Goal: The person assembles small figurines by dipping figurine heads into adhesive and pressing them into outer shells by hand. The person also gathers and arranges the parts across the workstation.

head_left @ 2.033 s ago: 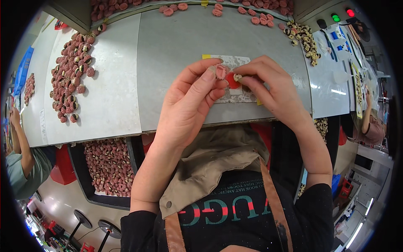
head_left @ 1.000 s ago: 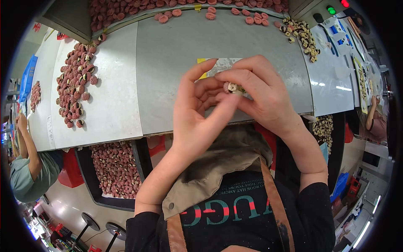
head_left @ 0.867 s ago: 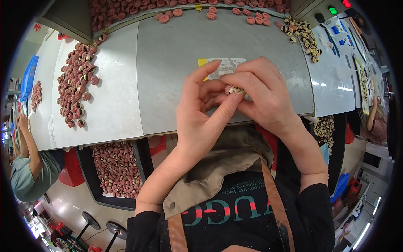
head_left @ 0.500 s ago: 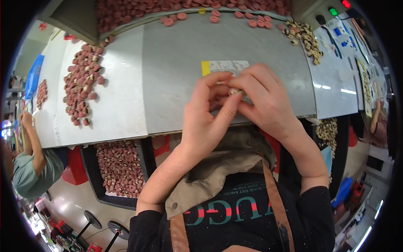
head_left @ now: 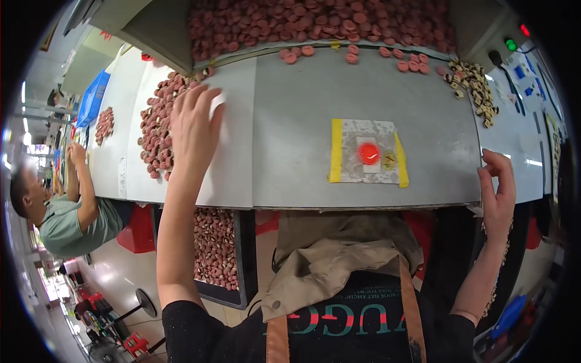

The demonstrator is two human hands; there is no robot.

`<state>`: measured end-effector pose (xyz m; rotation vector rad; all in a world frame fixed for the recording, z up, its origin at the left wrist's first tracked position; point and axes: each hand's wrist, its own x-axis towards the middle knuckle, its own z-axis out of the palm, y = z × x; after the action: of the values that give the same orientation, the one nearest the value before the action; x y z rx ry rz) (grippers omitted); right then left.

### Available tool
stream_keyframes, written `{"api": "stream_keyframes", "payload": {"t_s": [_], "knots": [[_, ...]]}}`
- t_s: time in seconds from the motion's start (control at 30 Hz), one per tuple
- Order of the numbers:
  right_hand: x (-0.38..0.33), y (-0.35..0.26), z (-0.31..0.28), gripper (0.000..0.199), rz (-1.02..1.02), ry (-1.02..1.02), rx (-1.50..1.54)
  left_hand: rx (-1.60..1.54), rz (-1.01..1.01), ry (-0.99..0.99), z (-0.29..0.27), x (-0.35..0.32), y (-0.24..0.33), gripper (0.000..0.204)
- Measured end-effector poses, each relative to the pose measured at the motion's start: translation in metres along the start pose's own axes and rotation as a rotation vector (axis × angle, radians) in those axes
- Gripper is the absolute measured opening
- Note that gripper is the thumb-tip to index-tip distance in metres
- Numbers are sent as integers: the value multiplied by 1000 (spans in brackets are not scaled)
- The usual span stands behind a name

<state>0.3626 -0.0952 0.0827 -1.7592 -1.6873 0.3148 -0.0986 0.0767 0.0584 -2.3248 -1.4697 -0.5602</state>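
Observation:
At the left of the table, my left hand (head_left: pixel 196 130) reaches over the edge of a heap of small round pink pieces with pale and dark sides (head_left: pixel 156 130). Its fingers are apart and I see nothing held in them. My right hand (head_left: pixel 498 190) is at the table's right front edge, fingers loosely curled, with a gap between thumb and forefinger and nothing visible there. Between the hands lies a grey-white speckled pad with yellow tape strips (head_left: pixel 357 126). On it sit a bright red round disc (head_left: pixel 368 153) and a small yellowish patch (head_left: pixel 389 160).
Pink round pieces fill a compartment (head_left: pixel 327 24) at the back. A pale-and-dark pile (head_left: pixel 481 97) lies back right. Below the table's front edge stands a black bin (head_left: pixel 245 260) of pink pieces. Another person (head_left: pixel 78 218) works at the left, near a blue tray (head_left: pixel 94 100).
My hands have parted from above the pad, where they held a small pale piece together. The left went to the pink heap, the right to the table's right edge. The pad is now uncovered.

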Motion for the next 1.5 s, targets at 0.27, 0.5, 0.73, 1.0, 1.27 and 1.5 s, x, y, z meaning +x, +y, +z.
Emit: {"api": "stream_keyframes", "payload": {"t_s": [0.27, 0.5, 0.73, 1.0, 1.27, 1.5], "knots": [[49, 45, -21, 20, -58, 28, -53, -601, 103, -18, 75, 95, 110, 18], [108, 112, -9, 21, -133, 93, -157, -909, -20, -176, 39, 71, 187, 19], [121, 111, 18, 20, -395, 30, -368, -1329, -563, -387, 15, 37, 167, 27], [81, 26, 42, 18, -507, -206, -374, -1878, -654, -361, 16, 0, 172, 28], [79, -4, 82, 14, -222, -374, -82, -2222, -730, -408, 23, -27, 177, 33], [69, -11, 94, 16, -327, -324, -179, -2277, -742, -357, 27, -41, 168, 33]]}}
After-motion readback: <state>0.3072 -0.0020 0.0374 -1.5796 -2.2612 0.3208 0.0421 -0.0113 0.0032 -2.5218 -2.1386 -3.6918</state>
